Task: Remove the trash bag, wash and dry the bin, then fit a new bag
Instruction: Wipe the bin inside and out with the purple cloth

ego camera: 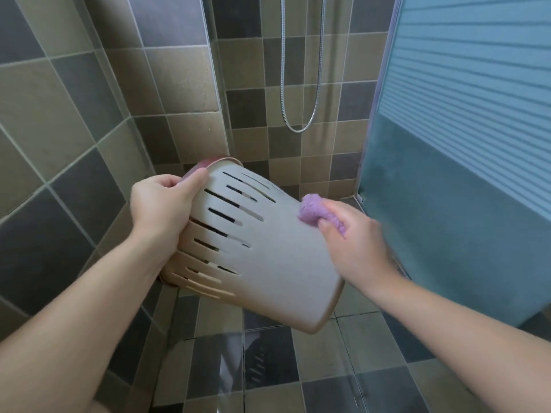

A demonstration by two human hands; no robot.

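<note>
Right now you have the beige plastic bin with long slots cut through its upper wall held in the air on its side over the tiled shower floor, its mouth turned toward the corner of the tiled walls and its base toward you. Your left hand grips the rim, thumb curled over the outside and fingers tucked within, where a strip of pink lining shows. Your right hand is closed round a bunched lilac cloth, pressing it against the smooth lower wall of the bin near the base; that hand is blurred, so you appear to be mid-wipe.

No bag is on the bin, which suggests you are at the drying step. To do it well, keep the rim grip firm so the bin does not twist under the pressure of the cloth, and turn it a little after each pass. Work the cloth along the slots, not across them, since water likely clings to their edges. Finish with the base and the inside before fitting a bag.
</note>
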